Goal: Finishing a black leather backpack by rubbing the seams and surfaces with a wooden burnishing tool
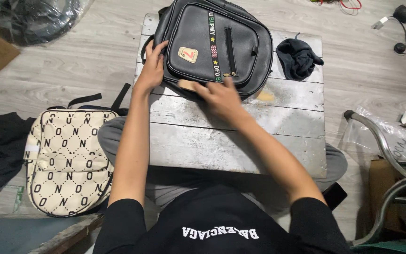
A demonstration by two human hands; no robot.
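On worn grey plank table [240, 141], black backpack [217, 42], pale wood-look floor [71, 70] around.

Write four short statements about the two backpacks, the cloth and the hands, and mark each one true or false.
1. The left hand grips the left edge of the black backpack. True.
2. The right hand rests on the dark cloth. False: it lies on the black backpack's near edge; the cloth sits apart, untouched.
3. The cream patterned backpack lies on the floor beside the table. True.
4. The black backpack hangs from the metal chair. False: it lies flat on the table.
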